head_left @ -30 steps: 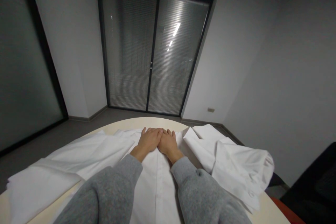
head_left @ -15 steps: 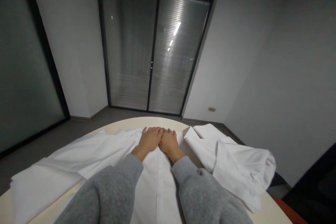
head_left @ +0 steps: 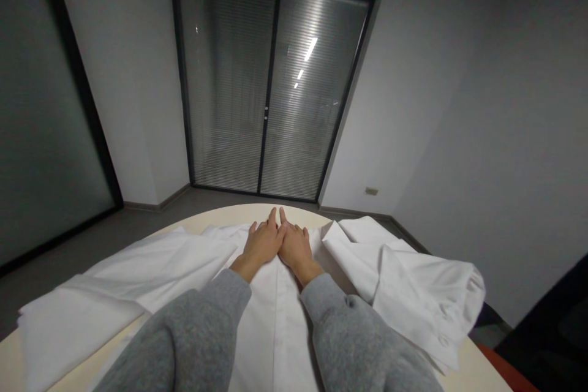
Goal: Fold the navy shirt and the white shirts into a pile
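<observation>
A white long-sleeved shirt [head_left: 257, 337] lies spread with its front placket running down the middle. My left hand [head_left: 263, 241] and my right hand [head_left: 294, 244] rest side by side on its far end, touching each other at the thumb side. Both index fingers stretch forward, past the cloth's far edge. The other fingers are spread lower over the fabric, their tips partly hidden. To the left, one sleeve [head_left: 82, 312] lies in folds. On the right, the other sleeve [head_left: 413, 282] is bunched, with small buttons near its cuff.
The shirt lies on a pale round-edged table [head_left: 220, 215]. Beyond it stand a dark-framed glass door with blinds [head_left: 229, 86] and grey walls. A red item [head_left: 505, 370] shows at the lower right beside a dark shape.
Both index fingers have straightened and now point forward; before, they were bent down with the other fingers. The hands, sleeves and shirt otherwise stay nearly in place.
</observation>
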Available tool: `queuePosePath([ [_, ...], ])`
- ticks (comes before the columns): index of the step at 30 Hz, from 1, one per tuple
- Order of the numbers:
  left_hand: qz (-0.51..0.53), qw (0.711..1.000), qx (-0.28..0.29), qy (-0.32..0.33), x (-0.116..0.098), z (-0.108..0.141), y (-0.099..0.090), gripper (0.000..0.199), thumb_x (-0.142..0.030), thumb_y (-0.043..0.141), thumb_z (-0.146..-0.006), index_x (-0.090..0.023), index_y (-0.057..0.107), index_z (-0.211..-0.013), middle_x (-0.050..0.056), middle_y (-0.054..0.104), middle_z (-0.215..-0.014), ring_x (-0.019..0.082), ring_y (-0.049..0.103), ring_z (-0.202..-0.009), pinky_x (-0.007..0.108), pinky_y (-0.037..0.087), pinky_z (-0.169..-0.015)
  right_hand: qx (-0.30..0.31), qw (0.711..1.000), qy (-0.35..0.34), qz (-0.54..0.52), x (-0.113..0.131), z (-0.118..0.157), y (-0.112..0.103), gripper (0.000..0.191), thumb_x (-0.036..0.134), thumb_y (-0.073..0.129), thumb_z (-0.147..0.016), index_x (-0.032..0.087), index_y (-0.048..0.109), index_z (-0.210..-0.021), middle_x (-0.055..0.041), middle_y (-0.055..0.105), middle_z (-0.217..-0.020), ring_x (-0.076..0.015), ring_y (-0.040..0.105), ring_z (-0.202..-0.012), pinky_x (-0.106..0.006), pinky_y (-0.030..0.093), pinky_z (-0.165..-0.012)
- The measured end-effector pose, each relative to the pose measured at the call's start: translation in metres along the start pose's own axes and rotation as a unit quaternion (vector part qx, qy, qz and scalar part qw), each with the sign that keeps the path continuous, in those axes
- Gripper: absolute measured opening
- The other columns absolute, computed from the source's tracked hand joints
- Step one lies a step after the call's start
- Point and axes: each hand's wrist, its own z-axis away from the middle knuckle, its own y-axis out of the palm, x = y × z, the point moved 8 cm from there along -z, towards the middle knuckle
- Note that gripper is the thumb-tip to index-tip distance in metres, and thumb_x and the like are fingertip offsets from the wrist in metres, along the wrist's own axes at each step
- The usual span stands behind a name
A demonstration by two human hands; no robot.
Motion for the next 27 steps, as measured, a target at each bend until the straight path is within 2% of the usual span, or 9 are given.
queuePosePath([
  [2, -0.013, 1.000, -0.001, 0.004, 0.0000, -0.0001, -0.0001, 0.063, -0.050, 0.026, -0.110, -0.015, 0.024, -0.163, 0.016, 0.072, -0.134, 0.028, 0.063, -0.129, 0.056, 0.029, -0.120, -0.005, 1.000, 0.000, -0.001, 0.0002, -0.0007, 0.0004, 0.070, 0.032, 0.038, -0.106, 0.033, 0.008, -0.169, -0.0101, 0.065, -0.145, -0.0305, 0.058, -0.131, -0.055, 0.031, -0.117],
  [4, -0.030, 0.999, 0.000, 0.018, -0.0016, 0.0001, -0.0001, 0.058, -0.050, 0.021, -0.111, -0.018, 0.041, -0.155, 0.013, 0.073, -0.132, 0.028, 0.063, -0.128, 0.056, 0.031, -0.119, -0.007, 1.000, 0.000, -0.001, -0.0001, -0.0011, 0.0014, 0.071, 0.030, 0.039, -0.106, 0.032, 0.007, -0.169, -0.0110, 0.065, -0.145, -0.0309, 0.058, -0.132, -0.055, 0.031, -0.117],
  [6, -0.048, 0.998, 0.004, 0.036, -0.0040, 0.0007, 0.0004, 0.057, -0.049, 0.016, -0.111, -0.021, 0.059, -0.136, 0.011, 0.073, -0.131, 0.028, 0.063, -0.127, 0.056, 0.032, -0.118, -0.007, 1.000, 0.000, 0.001, -0.0006, -0.0011, 0.0025, 0.072, 0.028, 0.039, -0.105, 0.031, 0.007, -0.170, -0.0120, 0.065, -0.145, -0.0314, 0.058, -0.133, -0.056, 0.030, -0.117],
  [8, -0.059, 0.997, 0.010, 0.047, -0.0051, 0.0013, 0.0015, 0.060, -0.048, 0.014, -0.112, -0.022, 0.068, -0.121, 0.011, 0.073, -0.131, 0.029, 0.062, -0.127, 0.055, 0.033, -0.117, -0.005, 1.000, -0.002, 0.003, -0.0011, -0.0006, 0.0035, 0.072, 0.028, 0.039, -0.105, 0.031, 0.007, -0.170, -0.0123, 0.065, -0.144, -0.0317, 0.058, -0.133, -0.055, 0.030, -0.117],
  [12, -0.067, 0.996, 0.016, 0.053, -0.0033, 0.0009, 0.0043, 0.056, -0.043, 0.017, -0.112, -0.021, 0.069, -0.121, 0.012, 0.072, -0.132, 0.029, 0.062, -0.127, 0.057, 0.032, -0.118, 0.004, 1.000, -0.006, 0.011, -0.0018, 0.0006, 0.0050, 0.066, 0.029, 0.039, -0.105, 0.031, 0.020, -0.168, -0.0118, 0.066, -0.143, -0.0322, 0.055, -0.136, -0.054, 0.029, -0.118],
  [16, -0.070, 0.996, 0.018, 0.058, -0.0015, -0.0005, 0.0073, 0.054, -0.042, 0.020, -0.112, -0.022, 0.068, -0.124, 0.011, 0.072, -0.132, 0.029, 0.061, -0.128, 0.057, 0.031, -0.118, 0.005, 1.000, 0.005, 0.017, -0.0041, 0.0003, 0.0051, 0.058, 0.031, 0.040, -0.105, 0.028, 0.037, -0.163, -0.0129, 0.060, -0.150, -0.0318, 0.052, -0.139, -0.054, 0.027, -0.120],
  [21, -0.078, 0.995, 0.013, 0.057, -0.0015, -0.0003, 0.0065, 0.055, -0.043, 0.019, -0.112, -0.023, 0.069, -0.122, 0.010, 0.072, -0.132, 0.029, 0.062, -0.126, 0.058, 0.032, -0.117, 0.000, 1.000, 0.013, 0.022, -0.0051, -0.0006, 0.0055, 0.044, 0.031, 0.039, -0.105, 0.024, 0.055, -0.146, -0.0152, 0.057, -0.150, -0.0282, 0.052, -0.137, -0.050, 0.028, -0.120],
  [27, -0.082, 0.995, 0.012, 0.060, -0.0018, 0.0007, 0.0059, 0.054, -0.042, 0.019, -0.112, -0.021, 0.068, -0.124, 0.010, 0.072, -0.130, 0.029, 0.062, -0.126, 0.057, 0.032, -0.118, -0.004, 0.999, 0.021, 0.028, -0.0062, -0.0019, 0.0074, 0.038, 0.027, 0.036, -0.106, 0.020, 0.058, -0.136, -0.0176, 0.059, -0.143, -0.0271, 0.052, -0.135, -0.048, 0.028, -0.119],
])
